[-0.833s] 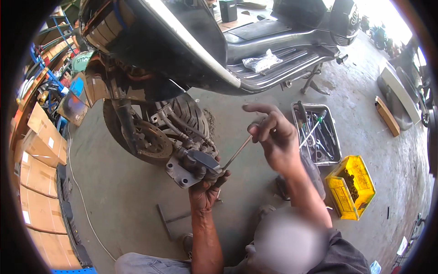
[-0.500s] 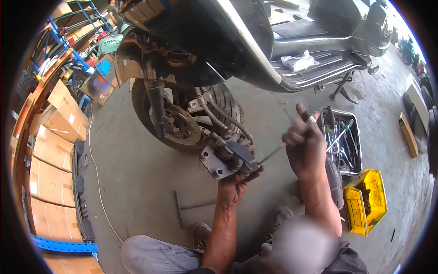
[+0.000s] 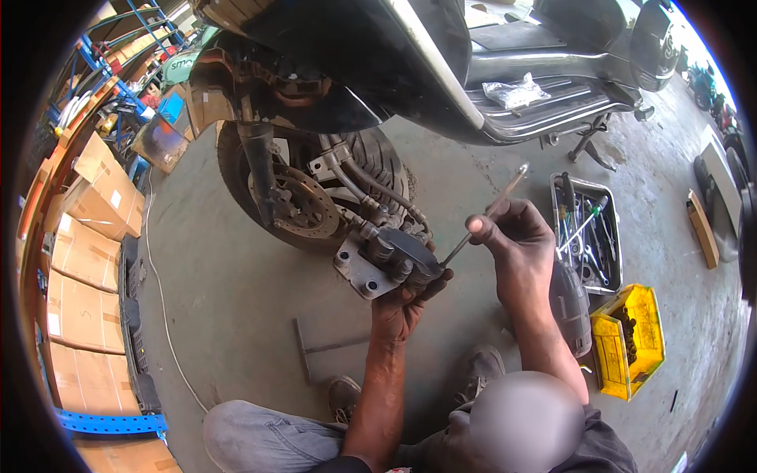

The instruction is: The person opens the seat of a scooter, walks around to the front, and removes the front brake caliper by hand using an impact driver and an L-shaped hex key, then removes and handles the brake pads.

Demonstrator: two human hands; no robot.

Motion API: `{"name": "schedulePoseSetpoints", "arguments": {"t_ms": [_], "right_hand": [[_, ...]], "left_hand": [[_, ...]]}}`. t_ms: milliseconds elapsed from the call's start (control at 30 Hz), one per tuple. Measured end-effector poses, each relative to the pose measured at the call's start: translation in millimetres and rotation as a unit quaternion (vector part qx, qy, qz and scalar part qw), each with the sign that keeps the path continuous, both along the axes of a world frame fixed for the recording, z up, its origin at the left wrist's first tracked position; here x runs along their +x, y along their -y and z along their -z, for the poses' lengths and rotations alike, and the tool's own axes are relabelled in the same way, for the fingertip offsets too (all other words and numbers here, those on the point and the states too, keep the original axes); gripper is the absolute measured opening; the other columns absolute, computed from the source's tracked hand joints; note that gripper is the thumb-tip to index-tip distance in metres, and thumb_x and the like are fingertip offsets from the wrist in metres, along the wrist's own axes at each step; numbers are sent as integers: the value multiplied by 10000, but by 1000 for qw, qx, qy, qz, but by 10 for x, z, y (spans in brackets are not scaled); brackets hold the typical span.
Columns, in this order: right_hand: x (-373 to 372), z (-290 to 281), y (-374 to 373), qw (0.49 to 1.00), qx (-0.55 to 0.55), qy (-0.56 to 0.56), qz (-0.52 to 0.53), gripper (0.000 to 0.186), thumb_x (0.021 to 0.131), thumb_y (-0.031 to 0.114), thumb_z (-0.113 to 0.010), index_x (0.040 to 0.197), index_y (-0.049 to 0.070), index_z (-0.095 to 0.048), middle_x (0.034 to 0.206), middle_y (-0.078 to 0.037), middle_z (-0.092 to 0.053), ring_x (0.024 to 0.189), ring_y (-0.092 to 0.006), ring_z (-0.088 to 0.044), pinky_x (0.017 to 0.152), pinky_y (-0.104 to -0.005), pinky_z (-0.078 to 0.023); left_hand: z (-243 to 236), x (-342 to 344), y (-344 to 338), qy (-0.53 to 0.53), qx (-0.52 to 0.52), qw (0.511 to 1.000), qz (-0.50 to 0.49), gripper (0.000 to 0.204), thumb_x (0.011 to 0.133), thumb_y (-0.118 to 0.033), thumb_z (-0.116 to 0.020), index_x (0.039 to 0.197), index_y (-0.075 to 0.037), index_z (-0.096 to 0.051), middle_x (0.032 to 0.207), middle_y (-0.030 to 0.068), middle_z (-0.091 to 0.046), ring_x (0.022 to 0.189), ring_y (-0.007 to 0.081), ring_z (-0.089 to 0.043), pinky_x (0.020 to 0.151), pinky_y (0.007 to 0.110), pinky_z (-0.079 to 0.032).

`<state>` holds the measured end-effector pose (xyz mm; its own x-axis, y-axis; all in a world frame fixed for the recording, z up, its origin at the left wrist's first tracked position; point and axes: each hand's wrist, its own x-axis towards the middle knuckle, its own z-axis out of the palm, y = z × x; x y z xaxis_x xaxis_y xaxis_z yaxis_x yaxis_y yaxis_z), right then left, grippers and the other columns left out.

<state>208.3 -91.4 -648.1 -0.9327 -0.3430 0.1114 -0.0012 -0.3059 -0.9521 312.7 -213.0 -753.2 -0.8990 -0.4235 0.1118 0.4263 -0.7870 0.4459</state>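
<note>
My left hand [image 3: 398, 315] grips a dark brake caliper [image 3: 406, 256] from below, its fingers wrapped round the near side. A grey metal bracket plate [image 3: 364, 276] with round holes sits on the caliper's left. Brake hoses [image 3: 347, 177] run from the caliper up toward the scooter's front fork. With thumb and fingers closed, my right hand [image 3: 520, 252] holds a slim metal rod tool [image 3: 493, 206] at a slant. One end of the rod meets the caliper's right edge; its bright other end points up and away. Which kind of tool it is cannot be made out.
Beyond the caliper stands the scooter's front wheel [image 3: 236, 193] with its brake disc [image 3: 303, 209]. At right are a tool tray [image 3: 618, 236] with wrenches and a yellow bin [image 3: 654, 339]. A metal bar frame [image 3: 303, 347] lies near my feet. Cardboard boxes [image 3: 87, 307] line the left.
My right hand has turned, so the rod now shows above the fingers, with its inner end still at the caliper. The left hand keeps hold of the caliper; the view has shifted slightly.
</note>
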Motion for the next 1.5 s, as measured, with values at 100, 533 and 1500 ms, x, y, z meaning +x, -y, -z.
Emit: {"name": "schedulePoseSetpoints", "arguments": {"t_ms": [100, 533, 1500], "right_hand": [[-30, 17, 2, 999, -13, 11, -30, 267, 755, 85, -778, 935, -42, -626, 793, -61, -653, 729, -126, -615, 701, -252, -500], [-31, 32, 59, 995, -20, -12, -94, 195, 788, 68, -742, 916, -33, -636, 785, -94, -667, 740, -164, -650, 747, -286, -525], [187, -100, -21, 853, 270, -389, -218, 264, 748, 91, -705, 996, 42, -631, 884, -151, -623, 754, -365, -623, 618, -420, -508]], "left_hand": [[59, 36, 57, -23, -28, 999, 20, 725, 783, -70, -698, 1373, 32, -289, 1323, 237, -457, 1166, 385, -530, 1003, 535, -462], [32, 28, 62, -26, -17, 1000, 0, 688, 802, -76, -680, 1373, 17, -308, 1336, 232, -444, 1194, 370, -509, 973, 555, -481], [257, 253, 206, -58, -86, 995, 5, 695, 813, -462, -676, 1287, -6, -452, 1184, 184, -569, 983, 293, -626, 635, 386, -593]]}}
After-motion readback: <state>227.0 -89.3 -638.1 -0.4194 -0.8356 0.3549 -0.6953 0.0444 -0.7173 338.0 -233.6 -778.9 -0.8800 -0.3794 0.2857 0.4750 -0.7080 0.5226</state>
